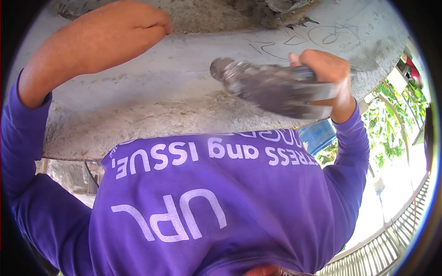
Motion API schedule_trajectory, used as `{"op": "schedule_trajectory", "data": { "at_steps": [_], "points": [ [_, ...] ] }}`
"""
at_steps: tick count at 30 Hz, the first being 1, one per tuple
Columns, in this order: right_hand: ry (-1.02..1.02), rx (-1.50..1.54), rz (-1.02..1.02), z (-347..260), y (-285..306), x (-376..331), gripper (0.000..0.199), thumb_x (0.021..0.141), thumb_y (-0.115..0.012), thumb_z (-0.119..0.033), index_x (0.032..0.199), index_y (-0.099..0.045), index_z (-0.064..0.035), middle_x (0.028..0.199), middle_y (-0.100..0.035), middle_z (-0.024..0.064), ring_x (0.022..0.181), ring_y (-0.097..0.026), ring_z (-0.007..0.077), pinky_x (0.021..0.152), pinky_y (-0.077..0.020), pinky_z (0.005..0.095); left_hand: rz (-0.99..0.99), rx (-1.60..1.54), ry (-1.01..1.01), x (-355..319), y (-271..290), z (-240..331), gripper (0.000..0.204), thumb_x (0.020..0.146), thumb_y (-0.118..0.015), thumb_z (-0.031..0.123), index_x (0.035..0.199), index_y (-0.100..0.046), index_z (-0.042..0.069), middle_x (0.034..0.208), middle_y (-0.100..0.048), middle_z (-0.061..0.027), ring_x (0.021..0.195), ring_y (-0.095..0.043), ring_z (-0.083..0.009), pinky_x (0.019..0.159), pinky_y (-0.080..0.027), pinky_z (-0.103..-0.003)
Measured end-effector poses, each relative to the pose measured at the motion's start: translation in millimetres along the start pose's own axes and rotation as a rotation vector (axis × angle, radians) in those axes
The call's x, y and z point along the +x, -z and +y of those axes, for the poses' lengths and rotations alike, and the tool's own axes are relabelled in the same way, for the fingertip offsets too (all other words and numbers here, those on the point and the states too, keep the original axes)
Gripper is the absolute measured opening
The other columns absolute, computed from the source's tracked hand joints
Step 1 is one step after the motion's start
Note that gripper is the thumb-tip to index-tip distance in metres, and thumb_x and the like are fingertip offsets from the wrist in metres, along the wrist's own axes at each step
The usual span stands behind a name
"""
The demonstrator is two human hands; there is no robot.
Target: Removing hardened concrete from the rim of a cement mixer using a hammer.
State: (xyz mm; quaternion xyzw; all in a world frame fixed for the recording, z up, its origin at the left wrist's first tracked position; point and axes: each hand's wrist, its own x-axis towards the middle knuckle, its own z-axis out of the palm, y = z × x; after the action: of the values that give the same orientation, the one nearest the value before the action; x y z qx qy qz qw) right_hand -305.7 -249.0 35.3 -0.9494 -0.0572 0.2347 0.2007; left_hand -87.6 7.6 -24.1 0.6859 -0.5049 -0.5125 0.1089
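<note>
Hands, two of them, reach over one pale grey slab [152, 85], whose rough, chipped near edge runs close to the wearer's body. On the right, we see the right hand [324, 69] closed around one dark grey tool [260, 89], thumb on the far side; the tool lies across the view above the right half of the slab, its rounded, worn end pointing left. Motion blurs it, so we cannot tell its exact kind or whether it touches the surface. On the far left, the left hand [136, 20] has its fingers curled under, and we cannot tell whether they grasp anything. Between the hands, at the far side, we find one dark, crusty mass [221, 18] on the slab, and to its right one patch of scratched lines [331, 37]. Nearest to us is one purple shirt [184, 177] with two long sleeves and three rows of white lettering. Beyond the slab on the right, we make out one blue object [317, 138], partly hidden, green plants [391, 131] and, near right, one slatted surface [368, 257].
</note>
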Motion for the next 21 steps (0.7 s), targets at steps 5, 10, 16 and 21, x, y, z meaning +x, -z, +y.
{"op": "schedule_trajectory", "data": {
  "at_steps": [5, 10, 16, 21],
  "points": [
    [-0.164, 0.454, 0.065, -11, -1, -5, 0.016, 0.079, -0.072, -0.015, 0.089, -0.060, -0.0116, 0.070, -0.063, 0.0018, 0.064, -0.064, 0.0194, 0.054, -0.0476, 0.0379, 0.011, 0.035, -0.006, -2, 5, 2, 0.030, 0.092, -0.043, 0.016, 0.113, -0.060, 0.004, 0.110, -0.063, -0.0139, 0.104, -0.057, -0.0322, 0.092, -0.044, -0.040],
    [0.145, 0.087, 0.096, -15, -7, 8, 0.022, 0.067, -0.071, -0.005, 0.070, -0.049, -0.0090, 0.058, -0.047, 0.0064, 0.048, -0.048, 0.0244, 0.045, -0.0375, 0.0349, 0.054, 0.194, -0.034, 1, 10, -10, 0.031, 0.092, -0.043, 0.016, 0.117, -0.059, 0.005, 0.115, -0.061, -0.0130, 0.109, -0.055, -0.0315, 0.095, -0.042, -0.040],
    [0.021, 0.167, 0.479, -27, -10, 3, 0.021, 0.061, -0.072, -0.006, 0.070, -0.053, -0.0088, 0.059, -0.046, 0.0049, 0.052, -0.051, 0.0252, 0.049, -0.0403, 0.0362, 0.066, 0.345, 0.051, -19, 24, -11, 0.032, 0.092, -0.045, 0.016, 0.120, -0.058, 0.008, 0.120, -0.059, -0.0118, 0.114, -0.052, -0.0299, 0.100, -0.039, -0.039],
    [0.054, 0.153, -0.025, -25, -6, 4, 0.026, 0.056, -0.071, -0.007, 0.076, -0.055, -0.0110, 0.062, -0.053, 0.0042, 0.056, -0.056, 0.0253, 0.050, -0.0419, 0.0376, 0.182, 0.459, 0.005, -25, 32, -44, 0.034, 0.094, -0.044, 0.016, 0.124, -0.056, 0.009, 0.124, -0.057, -0.0111, 0.115, -0.053, -0.0288, 0.101, -0.039, -0.037]
  ]
}}
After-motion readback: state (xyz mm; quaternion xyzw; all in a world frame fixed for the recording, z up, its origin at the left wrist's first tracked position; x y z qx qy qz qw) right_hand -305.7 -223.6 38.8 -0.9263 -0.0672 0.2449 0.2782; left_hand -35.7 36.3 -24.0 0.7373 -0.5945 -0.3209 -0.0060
